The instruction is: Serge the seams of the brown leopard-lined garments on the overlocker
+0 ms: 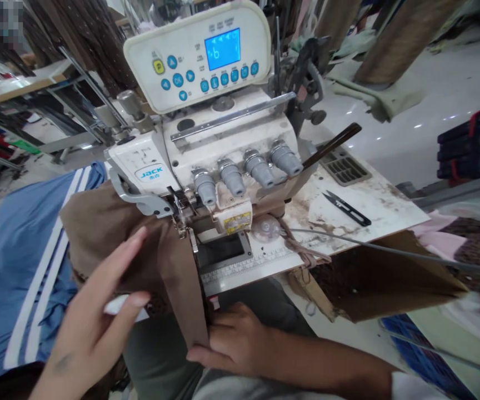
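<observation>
Brown fabric [181,289] runs from under the presser foot of a white overlock sewing machine [231,139] down toward my lap. Its lower edge is pinched between the thumb and fingers of my right hand [235,339]. My left hand [98,311] hovers over or rests lightly on the brown cloth left of the needle area, thumb and fingers apart. Whether its fingertips touch the cloth I cannot tell. More of the brown fabric bunches behind the left hand, beside the machine's arm.
Thread snips [347,208] lie on the worn machine table [319,216] at the right. Below it stands an open cardboard box [390,283] with dark scraps. A grey cord [369,243] crosses there. Blue cloth with white stripes [27,239] covers the left side.
</observation>
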`<state>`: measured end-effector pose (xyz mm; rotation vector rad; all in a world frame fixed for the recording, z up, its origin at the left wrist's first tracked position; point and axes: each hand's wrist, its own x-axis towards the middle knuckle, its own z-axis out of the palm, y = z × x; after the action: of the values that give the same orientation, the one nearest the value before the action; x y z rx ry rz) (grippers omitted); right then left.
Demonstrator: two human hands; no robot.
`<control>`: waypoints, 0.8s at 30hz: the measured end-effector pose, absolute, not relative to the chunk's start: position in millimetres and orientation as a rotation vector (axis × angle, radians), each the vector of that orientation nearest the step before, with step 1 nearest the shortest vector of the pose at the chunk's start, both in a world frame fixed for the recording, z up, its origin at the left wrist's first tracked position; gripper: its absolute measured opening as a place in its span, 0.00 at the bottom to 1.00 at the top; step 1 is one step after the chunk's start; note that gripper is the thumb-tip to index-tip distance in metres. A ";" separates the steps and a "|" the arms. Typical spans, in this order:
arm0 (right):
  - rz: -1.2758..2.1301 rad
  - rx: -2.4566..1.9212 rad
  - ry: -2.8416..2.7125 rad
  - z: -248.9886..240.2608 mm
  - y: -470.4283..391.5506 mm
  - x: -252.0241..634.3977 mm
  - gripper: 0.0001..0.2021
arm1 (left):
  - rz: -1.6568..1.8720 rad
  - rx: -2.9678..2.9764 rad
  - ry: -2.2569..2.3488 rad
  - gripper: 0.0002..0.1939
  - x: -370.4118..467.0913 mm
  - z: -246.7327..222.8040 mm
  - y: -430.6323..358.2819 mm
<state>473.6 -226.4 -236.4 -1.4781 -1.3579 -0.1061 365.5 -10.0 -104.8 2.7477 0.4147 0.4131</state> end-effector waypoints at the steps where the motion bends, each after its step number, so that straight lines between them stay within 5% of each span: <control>1: -0.084 -1.462 -1.335 -234.2 -223.4 476.6 0.31 | 0.419 2.704 0.407 0.32 376.5 -114.0 -3.2; 13: 0.149 -1.541 -1.133 -208.6 -184.7 516.1 0.34 | 0.694 2.635 0.542 0.16 480.6 -121.3 68.9; 18: 0.176 -1.435 -1.083 -200.6 -175.7 528.0 0.30 | 1.099 2.651 0.528 0.14 457.1 -113.9 27.0; 24: 0.269 -1.590 -1.176 -209.1 -184.1 525.3 0.26 | 0.825 2.504 0.413 0.12 411.1 -125.8 -34.8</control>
<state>525.3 -184.1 -209.1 -1.5897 -1.1764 0.2692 411.1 -34.8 -125.8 2.5038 0.4128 0.8251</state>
